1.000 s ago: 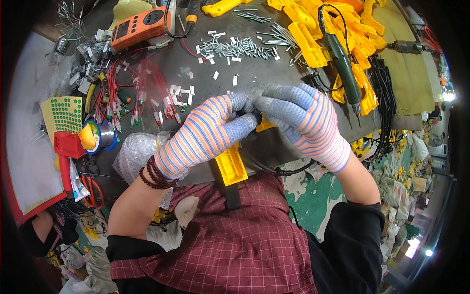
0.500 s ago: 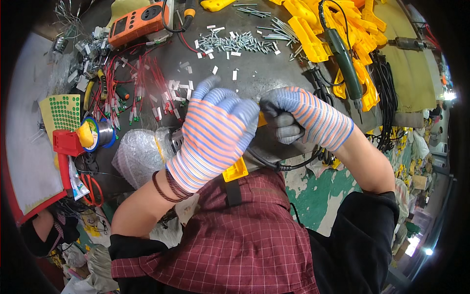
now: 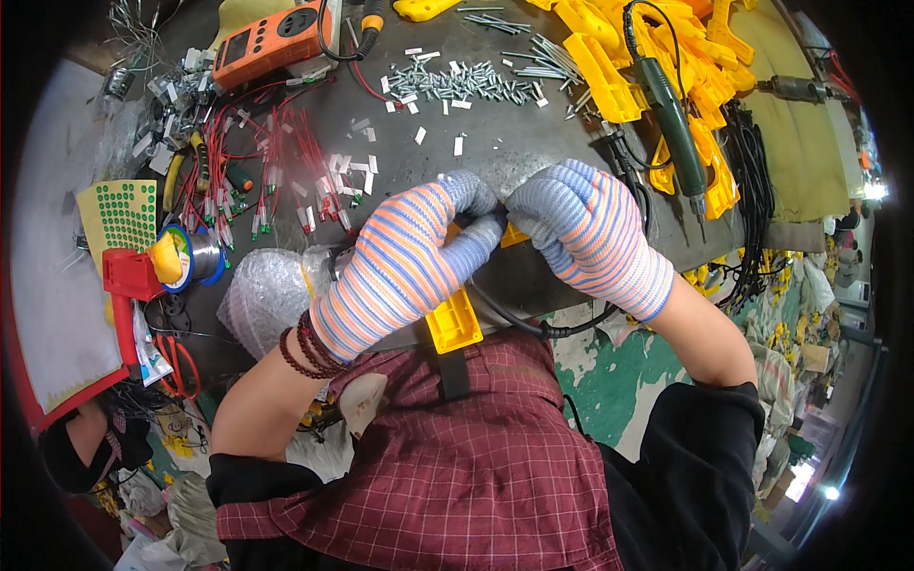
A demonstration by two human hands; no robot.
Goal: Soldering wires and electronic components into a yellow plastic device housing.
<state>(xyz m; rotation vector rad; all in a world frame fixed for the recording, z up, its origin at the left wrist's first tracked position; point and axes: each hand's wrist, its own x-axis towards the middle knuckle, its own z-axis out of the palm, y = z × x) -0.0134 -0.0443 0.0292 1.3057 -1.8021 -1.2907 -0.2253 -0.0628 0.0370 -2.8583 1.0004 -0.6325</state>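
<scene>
Both hands wear striped knit gloves with grey fingertips. My left hand [image 3: 405, 262] and my right hand [image 3: 586, 228] meet over a long yellow plastic part [image 3: 454, 322] at the near edge of the dark workbench [image 3: 495, 152]. Both hands grip that part; its lower end sticks out below my left hand toward my chest, and a bit of yellow shows between the fingertips. A black cable [image 3: 519, 324] runs from under the hands across my lap. What the fingertips pinch is hidden.
A green electric screwdriver [image 3: 671, 119] lies on a heap of yellow plastic parts [image 3: 666, 76] at the right. Loose metal screws [image 3: 466, 84], red wires [image 3: 286, 162], an orange meter [image 3: 271, 43], a solder spool [image 3: 186, 257] and bubble wrap [image 3: 262, 295] cover the bench.
My left hand was lifted with spread fingers half a second ago; it has come back down and closed on the yellow part beside my right hand.
</scene>
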